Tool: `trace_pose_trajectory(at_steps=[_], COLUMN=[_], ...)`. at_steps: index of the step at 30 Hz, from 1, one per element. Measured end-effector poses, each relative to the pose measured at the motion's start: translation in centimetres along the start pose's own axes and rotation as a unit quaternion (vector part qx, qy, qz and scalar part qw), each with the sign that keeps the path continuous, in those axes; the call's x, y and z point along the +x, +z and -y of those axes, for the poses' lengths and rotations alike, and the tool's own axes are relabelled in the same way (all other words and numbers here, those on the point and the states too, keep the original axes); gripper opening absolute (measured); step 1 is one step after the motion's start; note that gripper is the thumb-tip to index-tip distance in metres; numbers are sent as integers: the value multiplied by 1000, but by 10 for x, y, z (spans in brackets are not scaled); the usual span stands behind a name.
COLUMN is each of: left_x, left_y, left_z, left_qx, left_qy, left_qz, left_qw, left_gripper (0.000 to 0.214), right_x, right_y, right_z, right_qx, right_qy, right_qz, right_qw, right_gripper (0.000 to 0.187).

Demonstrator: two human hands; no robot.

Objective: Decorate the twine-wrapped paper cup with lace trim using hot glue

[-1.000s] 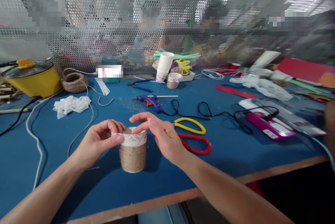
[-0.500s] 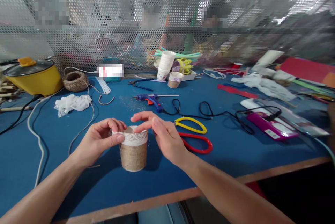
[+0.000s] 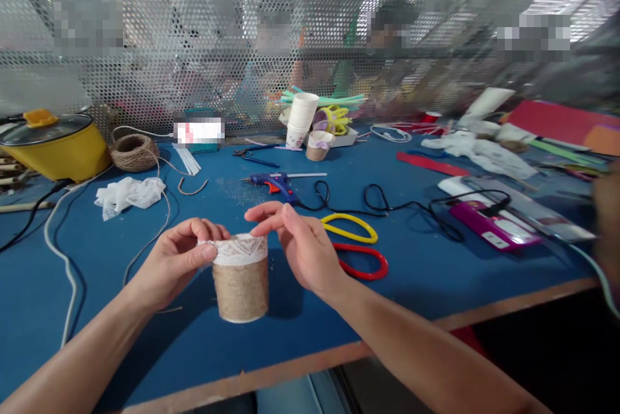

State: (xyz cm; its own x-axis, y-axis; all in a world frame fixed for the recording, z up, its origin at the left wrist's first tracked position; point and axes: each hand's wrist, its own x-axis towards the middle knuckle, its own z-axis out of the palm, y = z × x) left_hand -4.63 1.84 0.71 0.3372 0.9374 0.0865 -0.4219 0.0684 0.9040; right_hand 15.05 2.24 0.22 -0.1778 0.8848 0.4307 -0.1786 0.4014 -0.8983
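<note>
My left hand [image 3: 186,256] pinches the upper left rim of a paper cup [image 3: 241,288], thumb outside and fingers over the edge. Brown twine wraps the cup's body, and a white lace strip [image 3: 245,250] runs around its top. The cup leans so that little of its inside shows. My right hand [image 3: 305,246] is open at the right side of the rim, its fingers apart and the fingertips at or just over the edge. Beside my right hand lie scissors with one yellow handle [image 3: 351,228] and one red handle [image 3: 363,262]; their blades are hidden behind the hand.
A blue glue gun [image 3: 276,185] lies beyond the cup, its black cord running to a purple power strip [image 3: 494,227]. At left are crumpled white lace [image 3: 130,194], a twine ball [image 3: 134,152] and a yellow pot [image 3: 58,149]. Stacked paper cups [image 3: 301,120] stand at the back.
The cup has tipped slightly, its mouth turning away so less of the inside shows. My right fingers have drawn back a little from over the opening. The whole view has shifted slightly.
</note>
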Motion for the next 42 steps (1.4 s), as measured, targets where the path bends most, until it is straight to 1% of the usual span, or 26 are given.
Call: trace_pose_trajectory(at_steps=[4,6,8,11,13,15,17,21,23,26,29,33,38,42], left_x=[1,2,2,2,2,1,1,0,0,2,2,2,1,0], left_y=[3,3,2,0,-1,-1,-1,0,-1,-3,-6,-6,-5,-4], left_z=[-3,-2,-1,2,4,6,7,7,4,0,-2,-2,-1,0], left_qx=[-6,5,30,92,137,183,225,255,249,223,190,173,156,148], left_qy=[-1,-1,1,14,35,60,79,89,78,41,12,0,-8,-18], left_qz=[0,-5,-10,-9,-12,-14,-10,-2,-7,-9,4,27,37,31], left_qw=[1000,1000,999,996,990,981,971,963,965,974,982,984,987,988], left_gripper=[21,21,20,17,17,16,15,15,14,13,14,13,16,19], right_x=[3,5,5,2,0,-1,-1,1,3,5,5,5,4,4], right_y=[1,1,1,3,4,6,7,6,4,2,0,0,1,1], right_z=[-1,3,8,14,15,14,12,10,9,7,7,8,8,9], right_qx=[-20,-48,-98,-201,-248,-267,-266,-231,-203,-164,-133,-97,-73,-88], right_qy=[51,55,19,-40,-51,-50,-44,-11,9,38,62,86,100,89], right_qz=[11,21,49,104,121,128,134,139,134,135,140,156,165,168], right_qw=[998,997,994,973,960,954,954,963,970,976,979,979,978,978], right_gripper=[43,42,36,18,13,7,3,7,7,7,7,7,7,6])
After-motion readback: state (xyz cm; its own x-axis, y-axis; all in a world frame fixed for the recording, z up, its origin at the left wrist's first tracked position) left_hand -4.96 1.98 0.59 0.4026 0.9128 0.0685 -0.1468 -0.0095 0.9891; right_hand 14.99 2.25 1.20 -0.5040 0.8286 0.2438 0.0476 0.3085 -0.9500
